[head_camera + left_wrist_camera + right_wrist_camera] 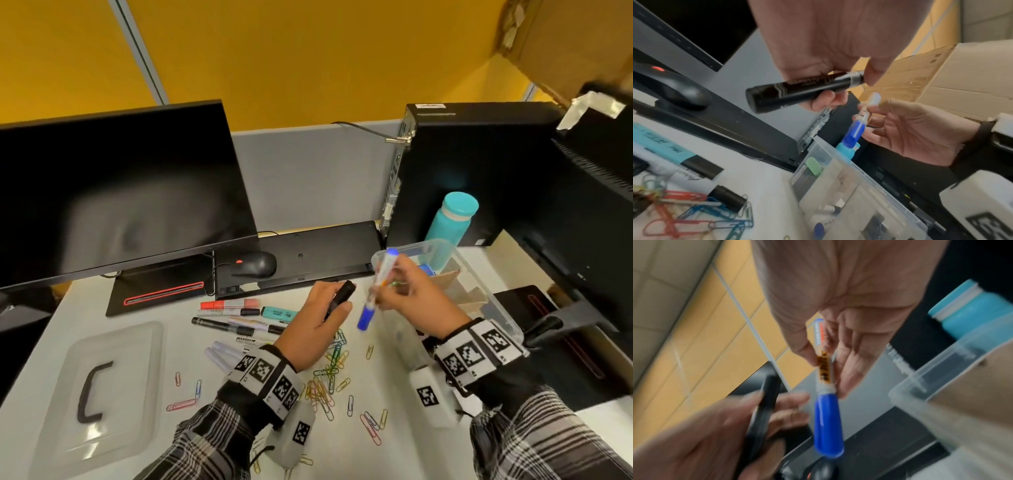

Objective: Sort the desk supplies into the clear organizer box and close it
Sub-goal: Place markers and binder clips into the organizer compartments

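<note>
Gripping a black marker (340, 297) left-handed, right fingers (394, 279) pinching a blue-capped marker (376, 289).

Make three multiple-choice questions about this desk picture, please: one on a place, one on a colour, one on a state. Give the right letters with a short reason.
1. Where does the clear lid lie?
A. on the organizer box
B. on the desk, left of the markers
C. under the monitor

2. What colour is the cap of the marker in the right hand?
A. red
B. green
C. blue

3. What is the left hand doing?
A. gripping a black marker
B. lying flat on the desk
C. holding paper clips

Answers: 1 B, the lid rests apart, handle up. 2 C, the cap points down, blue. 3 A, fingers curl round it.
</note>
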Tool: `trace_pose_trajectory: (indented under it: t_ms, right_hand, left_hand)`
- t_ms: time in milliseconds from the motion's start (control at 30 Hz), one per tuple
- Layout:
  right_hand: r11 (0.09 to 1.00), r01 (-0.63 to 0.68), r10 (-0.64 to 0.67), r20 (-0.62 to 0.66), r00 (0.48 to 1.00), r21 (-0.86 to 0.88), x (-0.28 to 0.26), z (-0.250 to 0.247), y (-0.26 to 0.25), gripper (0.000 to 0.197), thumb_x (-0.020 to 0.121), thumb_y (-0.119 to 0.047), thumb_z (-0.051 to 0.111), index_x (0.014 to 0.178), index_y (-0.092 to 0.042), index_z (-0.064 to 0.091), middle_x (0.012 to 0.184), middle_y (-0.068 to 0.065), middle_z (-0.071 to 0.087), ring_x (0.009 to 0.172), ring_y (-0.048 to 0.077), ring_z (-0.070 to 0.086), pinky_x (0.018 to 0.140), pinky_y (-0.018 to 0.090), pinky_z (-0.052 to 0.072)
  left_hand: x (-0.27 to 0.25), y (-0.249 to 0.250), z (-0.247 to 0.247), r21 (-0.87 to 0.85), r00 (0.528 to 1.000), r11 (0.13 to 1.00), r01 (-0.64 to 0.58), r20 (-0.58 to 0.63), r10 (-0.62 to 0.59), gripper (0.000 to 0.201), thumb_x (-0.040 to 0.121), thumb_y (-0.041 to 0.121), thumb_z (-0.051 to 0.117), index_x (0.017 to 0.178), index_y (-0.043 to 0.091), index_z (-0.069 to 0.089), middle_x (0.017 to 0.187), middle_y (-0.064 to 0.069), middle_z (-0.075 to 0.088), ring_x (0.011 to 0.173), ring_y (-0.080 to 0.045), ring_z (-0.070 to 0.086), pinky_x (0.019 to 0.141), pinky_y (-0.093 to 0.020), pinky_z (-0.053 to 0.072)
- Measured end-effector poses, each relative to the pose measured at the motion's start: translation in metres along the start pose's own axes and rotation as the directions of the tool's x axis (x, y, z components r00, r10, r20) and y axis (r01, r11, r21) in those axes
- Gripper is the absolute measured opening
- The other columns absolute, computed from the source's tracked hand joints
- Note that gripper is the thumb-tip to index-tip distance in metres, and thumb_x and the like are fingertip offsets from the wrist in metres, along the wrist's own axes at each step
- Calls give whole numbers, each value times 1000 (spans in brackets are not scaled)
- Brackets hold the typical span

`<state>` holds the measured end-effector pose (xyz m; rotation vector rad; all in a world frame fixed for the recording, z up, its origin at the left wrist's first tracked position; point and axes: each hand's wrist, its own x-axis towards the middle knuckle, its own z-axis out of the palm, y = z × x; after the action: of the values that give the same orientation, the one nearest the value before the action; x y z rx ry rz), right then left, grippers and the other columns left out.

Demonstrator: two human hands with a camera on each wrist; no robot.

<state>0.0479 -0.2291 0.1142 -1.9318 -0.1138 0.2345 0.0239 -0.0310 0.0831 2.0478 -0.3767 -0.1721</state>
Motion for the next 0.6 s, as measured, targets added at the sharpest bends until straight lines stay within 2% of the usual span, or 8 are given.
trace_pose_trajectory:
  t_ms: [67, 133, 233, 333, 400, 433, 533, 600]
  right_hand:
    - [996, -78, 85, -257, 963, 40, 9, -22, 11, 37, 86, -14, 63, 114, -19, 40, 106, 6, 61, 93, 23, 65, 83, 45, 56]
    - [987, -149, 162, -455, 876, 64, 13, -44, 19, 46, 85, -12, 62, 121, -13, 33, 112, 14, 61, 98, 27, 62, 85, 42, 52]
    - [966, -225, 117, -561, 819, -126, 10, -61, 25, 45, 89, -10, 58, 126, -9, 33, 113, 17, 59, 99, 30, 59, 79, 31, 43]
    - [847, -227, 8, -415, 910, -481, 13, -57, 32, 21, 94, -16, 50, 113, -10, 43, 97, 12, 60, 78, 23, 56, 69, 30, 43]
    - [678, -230, 111, -212, 971, -698, 16, -50, 41, 19, 95, -20, 46, 114, -16, 50, 108, 11, 61, 91, 25, 58, 81, 37, 47]
    - [636, -227, 200, -127, 972, -737, 15, -47, 47, 24, 95, -20, 48, 119, -21, 52, 116, 6, 59, 101, 24, 57, 90, 38, 45]
    - [676, -233, 320, -6, 947, -699, 11, -46, 68, 43, 91, -11, 49, 128, -33, 49, 125, -3, 55, 113, 22, 54, 102, 37, 42]
    - [665, -246, 265, -84, 960, -705, 8, -49, 80, 43, 91, -11, 46, 127, -35, 48, 130, 3, 56, 114, 24, 53, 101, 41, 43]
  left_hand:
    - [-4, -7, -2, -18, 999, 999, 34, -21, -34, 25, 101, 24, 34, 123, 21, 47, 111, 2, 43, 91, 0, 48, 82, -12, 39]
    - [-11, -17, -6, -2, 998, 998, 65, -21, -65, 26, 102, 22, 31, 122, 24, 47, 112, 2, 44, 91, -2, 49, 81, -20, 43]
    - [-21, -29, -14, 32, 996, 996, 86, -37, -84, 21, 101, 23, 34, 117, 29, 47, 109, 4, 46, 90, 3, 49, 77, -19, 42]
    - [-27, -40, -21, 84, 992, 990, 116, -61, -112, 12, 100, 24, 40, 108, 29, 46, 103, 5, 43, 84, 4, 48, 71, -12, 37]
    - [-30, -44, -25, 120, 988, 983, 142, -78, -134, 11, 99, 24, 43, 109, 26, 46, 104, 3, 41, 87, 2, 48, 70, -10, 38]
    - [-31, -46, -26, 142, 986, 977, 157, -82, -147, 14, 98, 25, 45, 112, 25, 47, 105, 2, 41, 88, 1, 48, 70, -9, 38]
    - [-32, -50, -29, 174, 984, 970, 170, -84, -158, 21, 96, 26, 50, 117, 27, 50, 103, 4, 43, 88, 0, 49, 72, -7, 42]
    - [-33, -56, -29, 156, 983, 974, 167, -97, -153, 25, 93, 26, 56, 117, 30, 53, 101, 7, 48, 85, -3, 55, 78, -11, 48]
